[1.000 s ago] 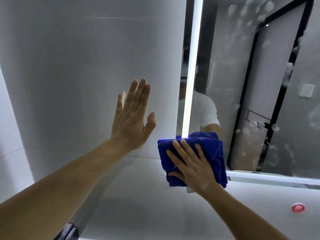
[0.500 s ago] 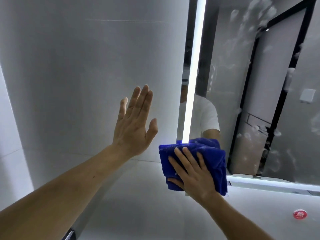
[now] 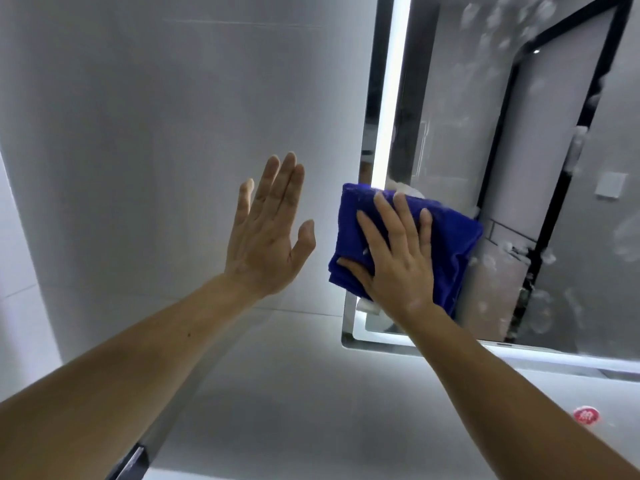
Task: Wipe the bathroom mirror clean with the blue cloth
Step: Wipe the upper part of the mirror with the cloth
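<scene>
My right hand [image 3: 398,251] presses a folded blue cloth [image 3: 450,237] flat against the lower left part of the bathroom mirror [image 3: 561,150], fingers spread and straight. The cloth overlaps the mirror's lit left strip [image 3: 391,98]. White foam spots and smears cover the mirror's glass on the right and above the cloth. My left hand [image 3: 266,233] is raised with straight fingers at the grey wall [image 3: 156,133] left of the mirror, holding nothing.
The mirror's lit bottom edge [image 3: 519,351] runs to the right below the cloth. A red round sticker [image 3: 585,415] sits on the wall below the mirror. A dark metal fitting [image 3: 130,460] shows at the bottom left.
My right hand has slid the blue cloth upward along the mirror's left edge, from the bottom corner. The left hand stays at the wall.
</scene>
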The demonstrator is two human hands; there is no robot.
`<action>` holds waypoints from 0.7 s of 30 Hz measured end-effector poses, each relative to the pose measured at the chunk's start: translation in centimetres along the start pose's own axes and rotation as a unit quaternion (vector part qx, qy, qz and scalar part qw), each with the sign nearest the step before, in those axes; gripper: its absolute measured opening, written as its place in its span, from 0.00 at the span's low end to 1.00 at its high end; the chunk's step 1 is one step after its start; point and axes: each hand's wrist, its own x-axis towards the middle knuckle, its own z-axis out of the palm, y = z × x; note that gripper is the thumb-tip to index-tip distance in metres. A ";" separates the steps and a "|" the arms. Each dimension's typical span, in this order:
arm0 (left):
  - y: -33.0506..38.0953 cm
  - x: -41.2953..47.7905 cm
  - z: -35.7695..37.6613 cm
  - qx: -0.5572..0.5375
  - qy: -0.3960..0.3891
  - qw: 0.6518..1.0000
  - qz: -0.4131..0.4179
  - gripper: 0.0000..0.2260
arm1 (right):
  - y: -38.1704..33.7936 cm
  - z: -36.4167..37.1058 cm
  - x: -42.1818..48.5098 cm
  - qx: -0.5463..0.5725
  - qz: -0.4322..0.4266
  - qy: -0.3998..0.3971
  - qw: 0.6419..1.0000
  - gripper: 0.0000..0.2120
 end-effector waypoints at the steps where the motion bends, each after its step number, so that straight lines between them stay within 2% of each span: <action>1: -0.2 -0.1 0.1 0.000 0.000 1.000 -0.003 0.29 | -0.4 0.3 -1.3 -0.005 -0.008 -0.014 1.000 0.29; 6: -0.5 -1.1 0.4 0.013 -0.016 1.000 0.004 0.29 | -1.1 1.1 -9.6 -0.083 -0.167 -0.127 0.974 0.30; 12: -0.3 -1.3 -0.1 0.008 -0.023 1.000 0.009 0.29 | -0.6 0.5 -9.5 -0.068 -0.205 -0.141 0.966 0.29; 14: -0.3 -1.2 -0.2 0.010 -0.024 1.000 0.014 0.29 | -0.3 0.0 -8.1 -0.038 -0.193 -0.119 0.973 0.26; 16: -0.2 -1.0 -0.2 0.004 -0.029 0.999 0.015 0.29 | 0.2 -0.6 -5.8 -0.007 -0.138 -0.076 0.988 0.24; 21: -0.1 0.3 -0.3 0.009 -0.016 1.000 0.005 0.29 | 2.4 -1.4 2.4 -0.004 -0.029 -0.006 1.000 0.25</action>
